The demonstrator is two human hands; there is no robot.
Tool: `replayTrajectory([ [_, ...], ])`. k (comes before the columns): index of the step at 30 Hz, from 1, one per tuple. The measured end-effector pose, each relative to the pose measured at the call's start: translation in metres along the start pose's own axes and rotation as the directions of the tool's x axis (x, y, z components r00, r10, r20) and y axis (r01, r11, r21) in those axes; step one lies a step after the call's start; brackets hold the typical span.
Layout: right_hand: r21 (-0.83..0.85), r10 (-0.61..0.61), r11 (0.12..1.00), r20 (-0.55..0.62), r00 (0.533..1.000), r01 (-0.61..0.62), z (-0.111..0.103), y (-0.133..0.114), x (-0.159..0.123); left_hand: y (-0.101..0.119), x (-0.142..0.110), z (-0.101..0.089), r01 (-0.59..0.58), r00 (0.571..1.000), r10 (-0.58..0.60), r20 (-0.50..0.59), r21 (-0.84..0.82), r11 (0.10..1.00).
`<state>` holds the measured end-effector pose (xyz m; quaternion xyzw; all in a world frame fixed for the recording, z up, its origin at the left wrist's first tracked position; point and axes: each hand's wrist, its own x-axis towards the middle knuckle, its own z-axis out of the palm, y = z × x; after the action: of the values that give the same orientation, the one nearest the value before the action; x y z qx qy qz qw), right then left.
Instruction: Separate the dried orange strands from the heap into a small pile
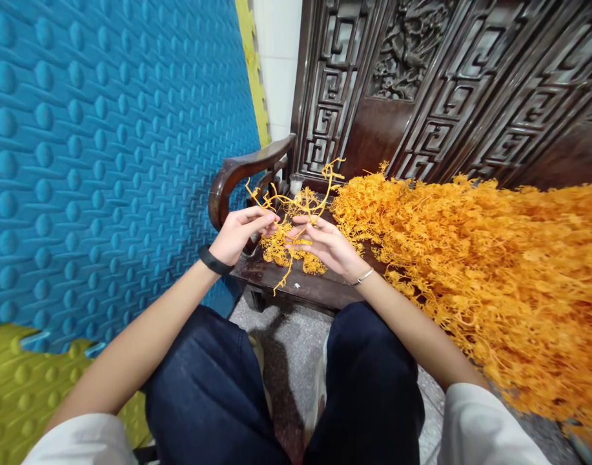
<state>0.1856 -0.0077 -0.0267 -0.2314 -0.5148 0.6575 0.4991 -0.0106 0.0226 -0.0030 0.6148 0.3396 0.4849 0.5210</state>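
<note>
Above the seat of a dark wooden bench, both my hands are on thin yellow-orange plastic-looking sprigs. My left hand pinches a branching sprig between thumb and fingertips. Opposite it, my right hand has its fingers bent around the stem of a long sprig that rises above the hand. A thin tail of stem hangs down between the hands. Under them, a small cluster of loose yellow pieces lies on the seat. Fingers partly hide where the stems meet.
A big heap of orange sprigs covers the bench on the right. The bench's curved armrest stands at the left, its carved backrest behind. A blue bumpy foam mat spreads along the left side. My knees are below.
</note>
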Motion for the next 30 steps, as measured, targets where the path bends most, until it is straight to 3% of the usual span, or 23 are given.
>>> replayTrajectory([
  [10, 0.074, -0.055, 0.995, -0.134, 0.989, 0.066, -0.009, 0.003, 0.005, 0.001, 0.002, -0.001, 0.034, 0.999, -0.033, -0.012, 0.040, 0.999],
  [16, 0.020, -0.075, 0.997, -0.171, 0.982, 0.080, -0.008, 0.003, 0.006, 0.000, 0.003, -0.001, 0.093, 0.996, -0.094, 0.003, 0.064, 0.994],
  [20, -0.055, -0.159, 0.987, -0.213, 0.964, 0.151, -0.010, 0.000, 0.007, -0.002, 0.004, -0.004, 0.141, 0.990, -0.142, 0.004, 0.075, 0.987],
  [24, -0.268, -0.279, 0.943, -0.317, 0.907, 0.196, -0.019, -0.008, 0.006, -0.003, 0.005, -0.006, 0.143, 0.989, -0.145, 0.012, 0.116, 0.983],
  [30, -0.487, -0.512, 0.824, -0.420, 0.750, 0.290, -0.051, -0.034, 0.014, -0.002, 0.003, -0.005, 0.044, 0.991, -0.080, 0.112, 0.294, 0.955],
])
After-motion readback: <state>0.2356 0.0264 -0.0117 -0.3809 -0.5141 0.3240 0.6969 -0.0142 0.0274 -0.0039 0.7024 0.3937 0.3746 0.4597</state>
